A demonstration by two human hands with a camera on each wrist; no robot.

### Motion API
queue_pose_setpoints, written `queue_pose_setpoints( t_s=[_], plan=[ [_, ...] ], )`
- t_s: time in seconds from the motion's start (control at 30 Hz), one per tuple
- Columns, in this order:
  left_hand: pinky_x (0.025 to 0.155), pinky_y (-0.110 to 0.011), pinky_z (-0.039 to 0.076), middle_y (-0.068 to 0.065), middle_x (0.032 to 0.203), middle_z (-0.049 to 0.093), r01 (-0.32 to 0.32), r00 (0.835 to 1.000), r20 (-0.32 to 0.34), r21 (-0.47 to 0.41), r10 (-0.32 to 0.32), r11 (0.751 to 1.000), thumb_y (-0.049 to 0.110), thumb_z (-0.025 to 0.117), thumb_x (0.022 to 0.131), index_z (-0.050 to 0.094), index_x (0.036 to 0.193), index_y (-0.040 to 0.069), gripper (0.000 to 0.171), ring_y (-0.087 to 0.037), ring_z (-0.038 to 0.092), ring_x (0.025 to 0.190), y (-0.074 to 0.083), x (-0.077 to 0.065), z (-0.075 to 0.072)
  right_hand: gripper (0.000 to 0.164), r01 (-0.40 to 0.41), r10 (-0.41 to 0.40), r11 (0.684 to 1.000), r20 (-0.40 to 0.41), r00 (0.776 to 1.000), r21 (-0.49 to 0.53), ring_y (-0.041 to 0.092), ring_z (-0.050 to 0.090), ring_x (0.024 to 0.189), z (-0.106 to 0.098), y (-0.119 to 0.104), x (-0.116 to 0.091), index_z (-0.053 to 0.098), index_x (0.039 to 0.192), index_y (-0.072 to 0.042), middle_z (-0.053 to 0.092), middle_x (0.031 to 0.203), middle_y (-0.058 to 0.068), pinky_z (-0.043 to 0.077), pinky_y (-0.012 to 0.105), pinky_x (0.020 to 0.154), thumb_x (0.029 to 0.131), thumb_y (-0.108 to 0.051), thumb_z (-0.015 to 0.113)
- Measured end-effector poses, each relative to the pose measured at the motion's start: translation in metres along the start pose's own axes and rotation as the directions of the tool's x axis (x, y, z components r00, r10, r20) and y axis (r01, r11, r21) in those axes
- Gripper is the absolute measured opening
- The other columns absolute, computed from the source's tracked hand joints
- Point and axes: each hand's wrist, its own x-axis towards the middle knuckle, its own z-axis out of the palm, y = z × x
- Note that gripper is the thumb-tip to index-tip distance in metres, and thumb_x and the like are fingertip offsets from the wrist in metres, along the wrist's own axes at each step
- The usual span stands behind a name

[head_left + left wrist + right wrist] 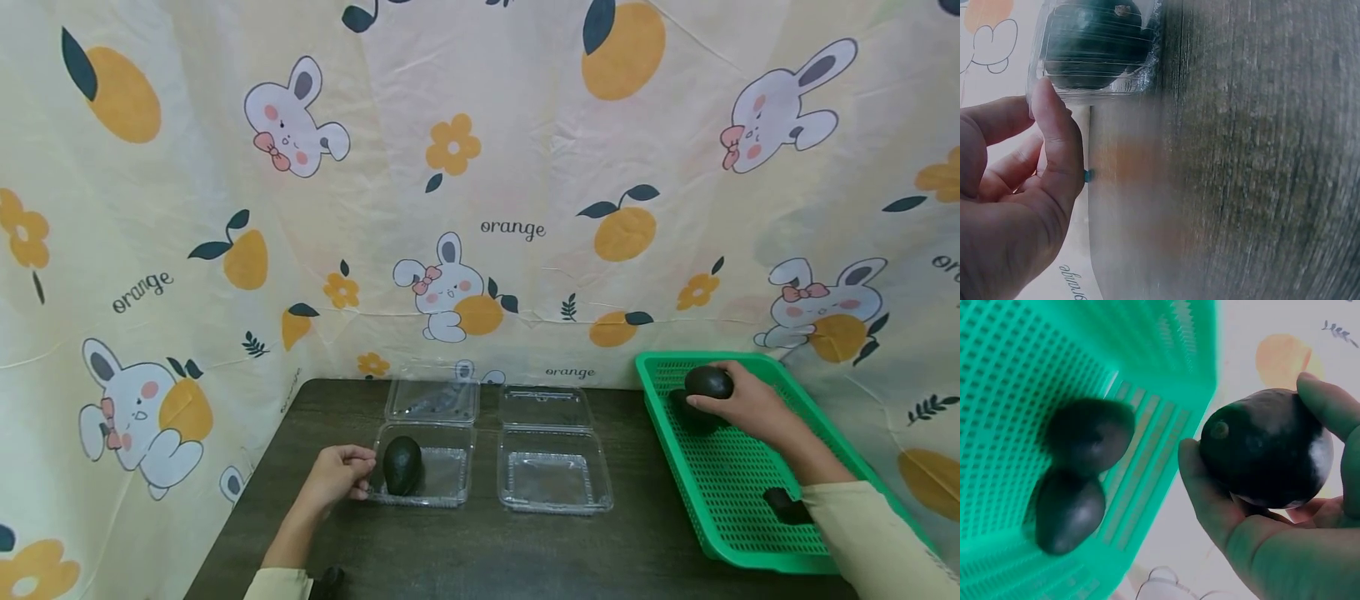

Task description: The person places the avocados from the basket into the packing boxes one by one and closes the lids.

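Observation:
My right hand [750, 404] grips a dark avocado [1266, 450] between thumb and fingers, above the far part of the green basket [678, 471]. Two more dark avocados [1090, 434] lie side by side in that basket, below the held one. On the left, my left hand [335, 477] pinches the near-left edge of a lidded clear plastic container [448, 471], its lid folded back. Inside this container, at its left side, lies one avocado [402, 465]; it shows through the ribbed wall in the left wrist view.
A second clear container [553, 482], lid also folded back, stands to the right of the first with nothing in it. The dark wooden table [525, 554] ends at a patterned cloth [517, 167] hanging behind. A black band [786, 506] shows by the right wrist.

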Motion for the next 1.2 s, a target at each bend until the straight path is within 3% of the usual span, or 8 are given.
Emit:
queue_pose_setpoints(
  t_s=[0.4,0.77,1.03,1.2],
  plan=[
    [0.051,-0.029,0.058,-0.014,0.087,0.067,0.000,1.000,-0.006,-0.002,0.000,1.000,-0.001,0.062,0.099,0.065,0.115,-0.015,0.022,-0.017,0.061,0.062,-0.003,0.003,0.000,0.092,-0.040,0.007,0.964,0.127,0.992,0.263,0.050,0.053,0.120,0.022,-0.052,0.008,0.020,0.157,0.007,0.033,0.148,0.040,0.057,0.046,0.084,0.099,-0.046,0.067],
    [0.050,-0.028,0.057,-0.013,0.087,0.068,-0.012,1.000,0.002,-0.013,0.012,1.000,-0.001,0.062,0.099,0.065,0.115,-0.015,0.022,-0.018,0.061,0.062,-0.002,0.002,0.000,0.094,-0.056,-0.020,0.920,0.188,0.982,0.389,0.048,0.053,0.127,0.051,-0.094,0.024,0.020,0.159,0.002,0.032,0.152,0.036,0.059,0.053,0.092,0.096,-0.044,0.072],
    [0.050,-0.029,0.058,-0.014,0.087,0.067,-0.013,1.000,0.000,-0.010,0.013,1.000,-0.001,0.062,0.099,0.065,0.115,-0.015,0.021,-0.017,0.061,0.062,-0.001,0.003,0.001,0.085,-0.011,-0.071,0.913,0.185,0.980,0.408,0.043,0.056,0.123,0.078,-0.120,0.033,0.030,0.157,-0.002,0.039,0.150,0.031,0.056,0.048,0.091,0.096,-0.044,0.072],
    [0.050,-0.028,0.058,-0.013,0.086,0.066,-0.014,1.000,0.010,-0.016,0.014,1.000,-0.001,0.062,0.099,0.065,0.114,-0.015,0.021,-0.017,0.061,0.061,0.000,0.003,0.002,0.078,0.012,-0.109,0.891,0.189,0.976,0.454,0.041,0.059,0.121,0.095,-0.136,0.039,0.036,0.154,-0.001,0.046,0.146,0.030,0.056,0.047,0.093,0.097,-0.040,0.072]
  ],
)
